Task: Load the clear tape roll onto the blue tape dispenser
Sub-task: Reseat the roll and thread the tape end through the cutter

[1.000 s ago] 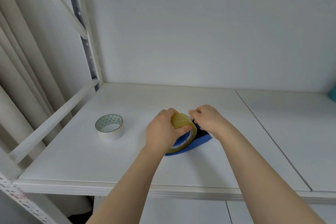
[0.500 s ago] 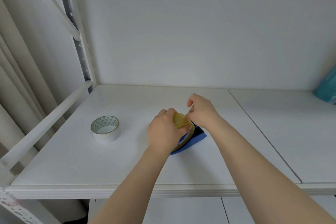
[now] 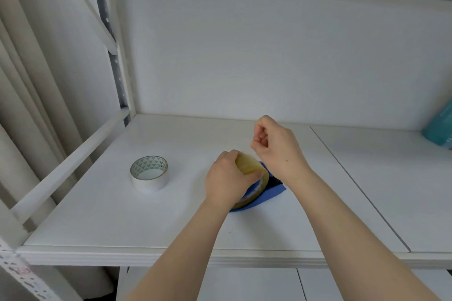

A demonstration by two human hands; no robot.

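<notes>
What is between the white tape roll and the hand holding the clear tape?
Nothing: in the head view only bare shelf lies between the white roll and the left hand.

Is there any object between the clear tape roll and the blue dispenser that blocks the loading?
Nothing visible blocks it. The clear tape roll, gripped by the left hand, already sits against the blue tape dispenser. The white tape roll lies apart, to the left. The right hand is raised above the dispenser.

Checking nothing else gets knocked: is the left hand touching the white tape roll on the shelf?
Apart. The head view shows bare shelf between the left hand and the white tape roll.
</notes>
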